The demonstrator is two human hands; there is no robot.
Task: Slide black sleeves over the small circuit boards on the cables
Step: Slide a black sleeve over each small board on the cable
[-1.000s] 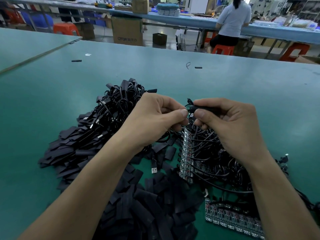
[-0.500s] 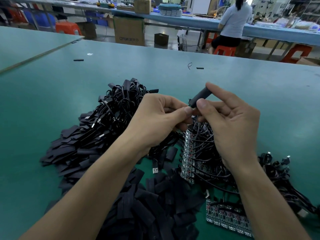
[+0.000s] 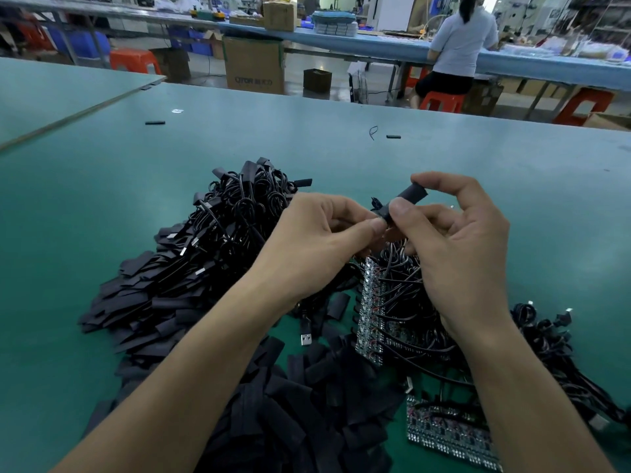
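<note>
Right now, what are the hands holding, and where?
The right hand pinches a black sleeve, thumb near its lower end, forefinger at its top. The left hand pinches at the sleeve's lower end.

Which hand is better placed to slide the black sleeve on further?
Right, probably: the right hand pinches the black sleeve by thumb and forefinger, while the left hand pinches only at its lower end, steadying it.

The right hand (image 3: 457, 254) has risen, tipping the black sleeve (image 3: 411, 196) from level to slanting upward.

Black sleeve (image 3: 411, 196); teal table (image 3: 102, 199); orange stools (image 3: 135, 61).
</note>
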